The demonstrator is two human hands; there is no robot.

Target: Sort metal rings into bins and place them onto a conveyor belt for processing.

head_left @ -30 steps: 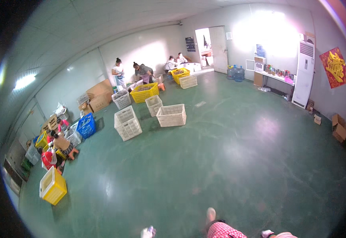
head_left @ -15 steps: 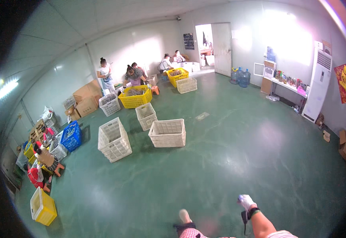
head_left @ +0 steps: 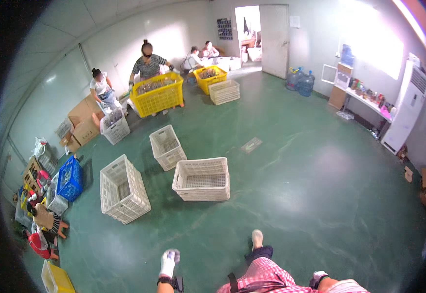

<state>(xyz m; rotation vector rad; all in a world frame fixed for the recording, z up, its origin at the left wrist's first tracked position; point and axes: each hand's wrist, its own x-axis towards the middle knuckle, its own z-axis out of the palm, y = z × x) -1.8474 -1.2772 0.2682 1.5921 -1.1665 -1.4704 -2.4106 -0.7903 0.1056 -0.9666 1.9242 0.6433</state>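
Observation:
My left hand (head_left: 168, 262) wears a white glove with a dark strap at the wrist. It hangs over the green floor (head_left: 291, 195) near the lower edge and holds nothing. Only a bit of my right hand (head_left: 319, 277), also in white, shows at the bottom right beside my checked trouser leg (head_left: 264, 273); its fingers are hidden. My shoe (head_left: 257, 239) is forward on the floor. The nearest things are three empty white lattice crates ahead: one (head_left: 202, 178) in the middle, one (head_left: 123, 188) to its left, one (head_left: 167, 146) behind.
Two people stand at a large yellow crate (head_left: 158, 94) by the far wall, and more sit near another yellow crate (head_left: 210, 78) by the open door. Cardboard boxes, a blue crate (head_left: 69, 178) and toys line the left wall. Water bottles (head_left: 301, 82) and a standing air conditioner (head_left: 402, 113) are at the right.
The view has moved forward across the floor and the white crates are now much closer. My left hand has come into view at the lower edge; my leg has swung forward.

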